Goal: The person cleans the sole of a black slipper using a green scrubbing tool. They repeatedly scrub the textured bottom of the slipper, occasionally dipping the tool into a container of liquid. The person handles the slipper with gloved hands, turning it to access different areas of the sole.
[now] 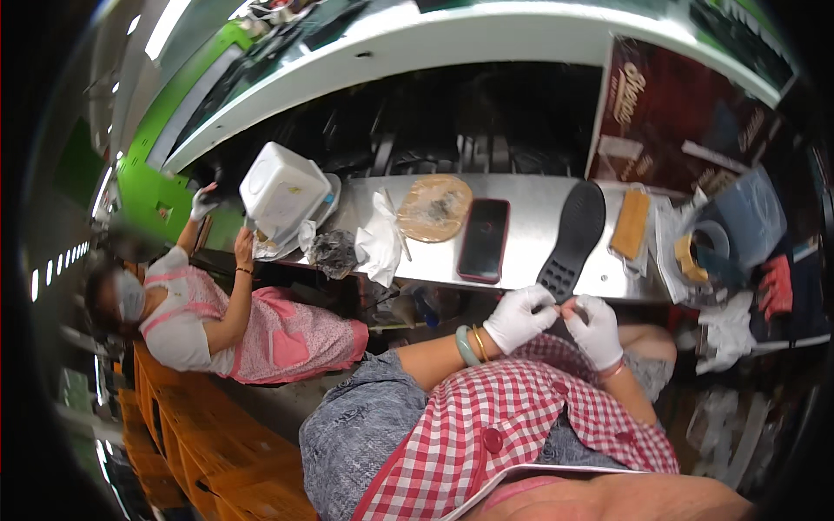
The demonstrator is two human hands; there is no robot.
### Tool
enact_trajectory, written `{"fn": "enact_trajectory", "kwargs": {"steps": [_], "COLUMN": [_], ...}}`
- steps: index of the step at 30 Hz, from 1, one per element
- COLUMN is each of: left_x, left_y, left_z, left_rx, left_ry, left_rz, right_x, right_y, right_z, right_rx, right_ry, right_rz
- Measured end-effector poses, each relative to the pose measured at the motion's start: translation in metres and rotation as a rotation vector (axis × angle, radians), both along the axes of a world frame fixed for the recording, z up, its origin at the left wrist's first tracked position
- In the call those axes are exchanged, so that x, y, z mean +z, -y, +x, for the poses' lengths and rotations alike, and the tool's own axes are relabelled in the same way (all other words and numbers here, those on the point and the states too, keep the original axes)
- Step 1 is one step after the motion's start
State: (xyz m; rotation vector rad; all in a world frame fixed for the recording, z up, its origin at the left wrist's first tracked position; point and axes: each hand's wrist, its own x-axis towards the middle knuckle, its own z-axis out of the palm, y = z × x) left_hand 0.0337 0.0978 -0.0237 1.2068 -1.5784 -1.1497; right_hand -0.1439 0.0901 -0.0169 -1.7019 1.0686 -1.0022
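Observation:
Over the near edge of a metal worktop (539, 188), my left hand (524, 319) and my right hand (594, 332) meet in front of my chest. Both wear white gloves with some fingertips bare. Thumbs and fingers are pinched together on each side, tip close to tip; whatever they hold, if anything, is too small to make out. Just beyond them a black shoe sole (580, 227) lies on the worktop, its hollowed end nearest my fingers. To its left rests a dark phone (484, 243) with a red edge. An orange-yellow block (630, 222) lies to the right of the sole.
Farther left are a round tan disc (434, 207), crumpled white paper (380, 243) and a white container (280, 184). At right stand a dark red box (669, 113), a tape roll (691, 258) and a red glove (776, 286). A co-worker in a pink apron (282, 334) sits at left.

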Motion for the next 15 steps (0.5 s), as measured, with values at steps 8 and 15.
{"fn": "enact_trajectory", "kwargs": {"steps": [8,15], "left_x": [-0.004,-0.003], "left_y": [0.003,0.003], "left_z": [-0.015,-0.021], "left_rx": [-0.043,-0.062], "left_ry": [0.044,-0.388], "left_rz": [0.013,0.522], "right_x": [-0.004,-0.005], "right_y": [-0.005,-0.018], "right_z": [-0.002,-0.008], "right_rx": [-0.197,-0.187], "right_ry": [-0.136,0.282], "right_rz": [-0.284,0.116]}}
